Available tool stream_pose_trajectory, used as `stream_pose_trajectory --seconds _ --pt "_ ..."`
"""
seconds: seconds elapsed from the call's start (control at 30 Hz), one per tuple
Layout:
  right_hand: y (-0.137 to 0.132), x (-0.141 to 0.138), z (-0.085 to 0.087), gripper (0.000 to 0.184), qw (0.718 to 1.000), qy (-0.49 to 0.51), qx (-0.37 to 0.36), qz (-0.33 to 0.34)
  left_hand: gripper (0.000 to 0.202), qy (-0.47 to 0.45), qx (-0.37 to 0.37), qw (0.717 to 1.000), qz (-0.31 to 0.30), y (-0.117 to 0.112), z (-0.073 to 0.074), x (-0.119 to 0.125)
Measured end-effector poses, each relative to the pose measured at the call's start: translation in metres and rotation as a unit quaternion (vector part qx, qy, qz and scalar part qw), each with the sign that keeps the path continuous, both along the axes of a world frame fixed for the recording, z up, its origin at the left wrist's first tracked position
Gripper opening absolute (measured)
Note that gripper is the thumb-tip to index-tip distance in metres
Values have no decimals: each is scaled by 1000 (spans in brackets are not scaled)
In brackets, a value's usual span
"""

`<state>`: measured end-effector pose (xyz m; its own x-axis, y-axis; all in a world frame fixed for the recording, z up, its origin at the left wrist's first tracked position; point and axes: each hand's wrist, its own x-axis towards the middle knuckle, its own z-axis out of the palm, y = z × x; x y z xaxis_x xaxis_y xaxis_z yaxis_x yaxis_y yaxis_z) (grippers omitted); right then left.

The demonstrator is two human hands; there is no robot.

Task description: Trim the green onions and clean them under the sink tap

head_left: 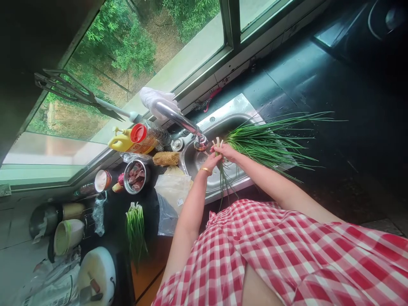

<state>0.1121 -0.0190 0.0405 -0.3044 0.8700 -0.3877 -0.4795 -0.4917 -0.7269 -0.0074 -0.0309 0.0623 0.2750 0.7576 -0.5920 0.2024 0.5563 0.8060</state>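
Note:
Over the steel sink, both my hands are together on a small bunch of spring onions. Its white ends poke up between my fingers and the green leaves hang down past the sink's front edge. My left hand, with a gold bracelet at the wrist, has its fingers closed round the stems. Closed on the same bunch is my right hand, just to the right. Behind it, a large pile of spring onions lies across the sink's right side. The chrome tap hangs close to my hands.
Left of the sink stand a sponge, a plastic bag, a bowl of dark meat chunks and a yellow bottle. A second spring onion bundle lies on the counter. Knives rest on a round cutting board.

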Motion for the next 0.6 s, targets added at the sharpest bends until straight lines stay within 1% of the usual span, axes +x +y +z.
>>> stream_pose_trajectory --seconds 0.07,0.13,0.17,0.23,0.27,0.3,0.33,0.37,0.4,0.43,0.47,0.53,0.6 --pt "7 2 3 25 1000 10 -21 13 25 -24 -5 999 29 -2 0 5" --pt "19 5 8 27 998 28 -58 -1 21 -30 13 998 59 -2 2 10" --pt "26 7 10 29 995 47 -80 -23 20 -32 21 997 72 -1 4 13" --pt "40 10 16 33 985 94 -114 -94 17 -41 30 993 103 3 9 15" --pt "44 11 18 32 980 108 -119 -120 15 -50 34 990 127 6 12 16" --pt "47 11 21 30 979 110 -114 -126 13 -57 44 984 161 9 16 16" --pt "47 10 22 28 985 99 -93 -107 11 -64 62 975 202 13 19 16" --pt "43 7 23 27 993 76 -57 -70 9 -68 85 963 247 17 23 15" --pt "38 2 23 29 999 43 -6 -27 9 -67 109 948 290 20 25 16" --pt "31 -4 22 33 999 4 54 3 11 -65 130 935 323 23 28 16" --pt "23 -10 21 37 992 -37 119 11 14 -60 145 925 345 25 30 17" --pt "7 -20 14 43 965 -122 231 -19 17 -49 156 917 364 26 35 18" --pt "-7 -26 4 42 938 -197 282 -50 17 -40 159 915 370 24 40 18"
